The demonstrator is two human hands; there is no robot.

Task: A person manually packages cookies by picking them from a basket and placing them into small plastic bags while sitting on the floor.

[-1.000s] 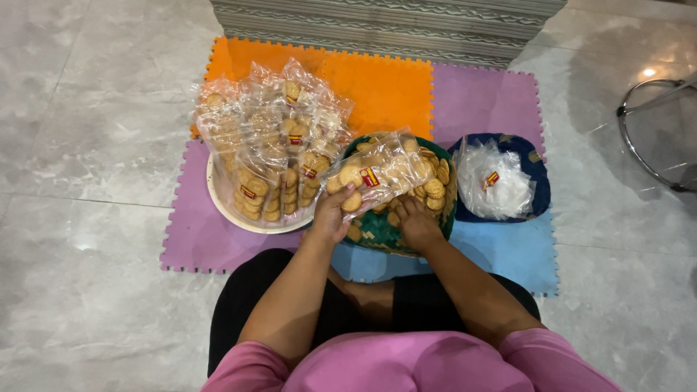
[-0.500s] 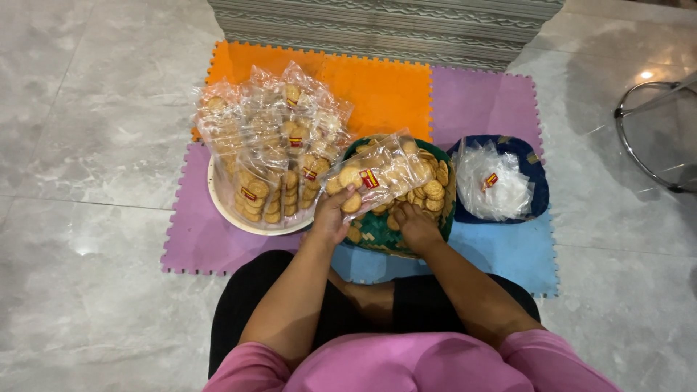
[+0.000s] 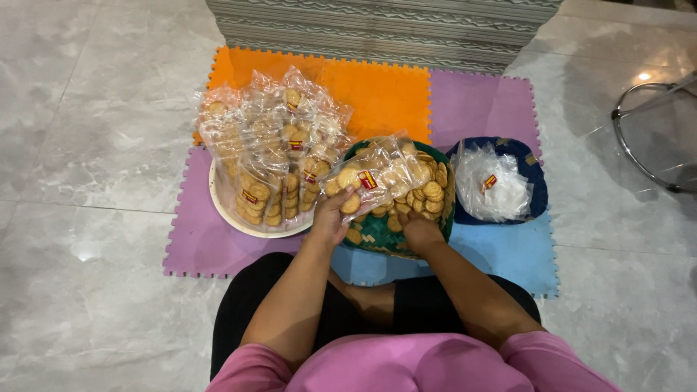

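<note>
The left hand point(image 3: 330, 218) keeps gripping the bag of cookies point(image 3: 374, 176) as before; the right hand point(image 3: 421, 231) is perhaps picking cookies in the green basket point(image 3: 377, 236).

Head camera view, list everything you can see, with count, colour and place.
Foam mat tiles: several; orange, purple, blue; on the grey floor.
White tray: one, left, heaped with clear cookie packs.
Green woven basket: one, centre, holding loose tan cookies.
Cookie bag: one, clear, held over the basket.
Blue bowl: one, right, holding empty clear bags.
Metal frame: one, far right.
Left hand: grips the bag.
Right hand: in the basket.
</note>
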